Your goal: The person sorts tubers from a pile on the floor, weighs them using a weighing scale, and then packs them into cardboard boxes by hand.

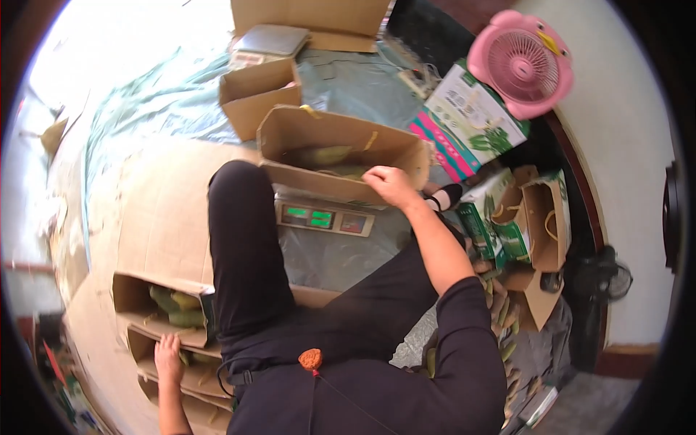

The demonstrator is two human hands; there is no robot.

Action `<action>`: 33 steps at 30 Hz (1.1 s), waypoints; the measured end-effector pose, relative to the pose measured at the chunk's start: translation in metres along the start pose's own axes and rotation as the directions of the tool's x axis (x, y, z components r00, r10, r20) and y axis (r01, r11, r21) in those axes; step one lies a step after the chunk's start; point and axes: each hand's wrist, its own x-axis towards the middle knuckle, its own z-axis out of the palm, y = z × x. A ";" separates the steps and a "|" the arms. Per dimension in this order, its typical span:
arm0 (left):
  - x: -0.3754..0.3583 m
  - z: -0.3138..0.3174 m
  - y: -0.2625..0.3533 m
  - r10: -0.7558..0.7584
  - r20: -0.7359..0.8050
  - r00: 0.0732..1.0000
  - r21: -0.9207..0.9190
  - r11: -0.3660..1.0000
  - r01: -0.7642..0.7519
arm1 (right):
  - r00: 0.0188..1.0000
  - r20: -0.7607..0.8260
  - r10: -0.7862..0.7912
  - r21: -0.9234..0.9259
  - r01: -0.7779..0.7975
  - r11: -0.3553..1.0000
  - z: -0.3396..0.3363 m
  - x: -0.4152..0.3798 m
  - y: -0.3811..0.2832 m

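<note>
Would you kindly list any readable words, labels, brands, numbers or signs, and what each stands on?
None can be read.
Lit green digits on the pale electronic scale: too blurred.
Print on the white, green and pink cardboard box: too blurred.
Print on the green-and-white cardboard carton: too small, blurred.

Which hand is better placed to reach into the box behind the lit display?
Probably the right hand: it is at the near edge of that box, while the left hand is off by the lower-left boxes.
</note>
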 end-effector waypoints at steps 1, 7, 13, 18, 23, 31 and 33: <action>-0.002 -0.004 0.007 -0.026 -0.010 1.000 -0.030 0.999 0.025 | 1.000 0.010 -0.004 -0.007 0.004 1.000 -0.002 -0.001 -0.002; 0.034 -0.021 0.015 -0.203 -0.262 0.944 -0.440 0.895 0.071 | 0.999 -0.019 -0.034 -0.006 0.034 0.999 -0.001 -0.003 0.003; 0.101 -0.135 0.096 -0.053 -0.601 0.797 -0.349 0.915 -0.203 | 0.988 -0.095 -0.122 -0.037 0.119 0.992 -0.006 -0.015 0.014; 0.130 -0.186 0.172 0.237 -0.620 0.748 -0.139 0.905 -0.402 | 0.964 -0.128 -0.235 -0.031 0.233 0.972 -0.012 -0.022 0.018; 0.135 -0.172 0.192 0.069 -0.554 0.830 -0.483 0.785 -0.388 | 0.963 -0.134 -0.235 0.020 0.240 0.971 -0.015 -0.024 0.015; 0.135 -0.115 0.179 -0.148 -0.222 0.964 -0.971 0.126 -0.204 | 0.970 -0.093 -0.223 -0.001 0.224 0.975 -0.020 -0.020 0.011; 0.135 -0.120 0.178 -0.149 -0.241 0.959 -0.970 0.072 -0.233 | 0.969 -0.072 -0.235 0.021 0.237 0.971 -0.017 -0.017 0.014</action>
